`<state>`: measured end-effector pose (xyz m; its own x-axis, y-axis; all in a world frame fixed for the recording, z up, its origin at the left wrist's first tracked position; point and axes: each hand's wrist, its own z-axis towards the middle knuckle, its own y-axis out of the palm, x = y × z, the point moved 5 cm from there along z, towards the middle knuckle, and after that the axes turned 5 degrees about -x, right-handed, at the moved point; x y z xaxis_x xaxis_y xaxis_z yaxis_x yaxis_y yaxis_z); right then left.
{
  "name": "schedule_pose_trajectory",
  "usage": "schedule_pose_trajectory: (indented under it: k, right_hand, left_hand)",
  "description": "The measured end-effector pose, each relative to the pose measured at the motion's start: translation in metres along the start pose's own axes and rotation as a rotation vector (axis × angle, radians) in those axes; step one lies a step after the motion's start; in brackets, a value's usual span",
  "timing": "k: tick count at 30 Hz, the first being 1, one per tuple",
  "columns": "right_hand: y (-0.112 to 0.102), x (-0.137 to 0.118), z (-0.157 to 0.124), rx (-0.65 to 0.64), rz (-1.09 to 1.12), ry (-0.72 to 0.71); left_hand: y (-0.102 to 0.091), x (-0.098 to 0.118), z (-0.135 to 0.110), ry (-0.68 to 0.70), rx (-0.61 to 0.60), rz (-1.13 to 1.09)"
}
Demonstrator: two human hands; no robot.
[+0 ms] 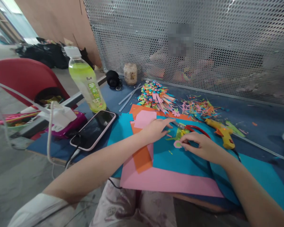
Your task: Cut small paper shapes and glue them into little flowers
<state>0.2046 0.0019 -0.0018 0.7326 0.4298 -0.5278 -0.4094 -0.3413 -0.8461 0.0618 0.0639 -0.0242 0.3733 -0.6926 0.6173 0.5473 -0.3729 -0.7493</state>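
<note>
My right hand (201, 145) pinches a small pink paper flower (177, 144) at its edge, just above the blue paper sheet (170, 160). My left hand (157, 129) reaches over the sheets with its fingers stretched out, by the tip of the red-handled scissors (196, 127); nothing shows in it. The scissors lie beyond my right hand, partly hidden by it. Yellow-green paper bits (178, 134) lie between the two hands. A second pink paper flower (176, 112) rests farther back. Under my left arm lie an orange paper strip (142, 160) and a pink paper piece (145, 118).
A yellow glue gun (223, 132) lies at the right. Fringed paper strips (156, 94) are piled behind the sheets, beside paper shreds (198, 108). On the left are a phone (94, 130), a drink bottle (87, 83) and a white plug (59, 116). A perforated metal panel (137, 31) borders the back.
</note>
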Motion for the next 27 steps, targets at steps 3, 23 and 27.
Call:
schedule_pose_trajectory:
  k: [3,23,27]
  right_hand:
    - [0.001,0.001,-0.001,0.005,0.005,-0.009]
    - [0.004,-0.002,-0.003,-0.107,-0.013,-0.005]
    - [0.001,-0.005,-0.002,-0.036,-0.047,-0.031]
  left_hand:
    - [0.003,-0.006,0.001,-0.015,-0.037,0.084]
    - [0.005,0.018,-0.004,0.255,-0.219,0.188]
    - [0.008,0.013,-0.001,0.229,-0.245,0.192]
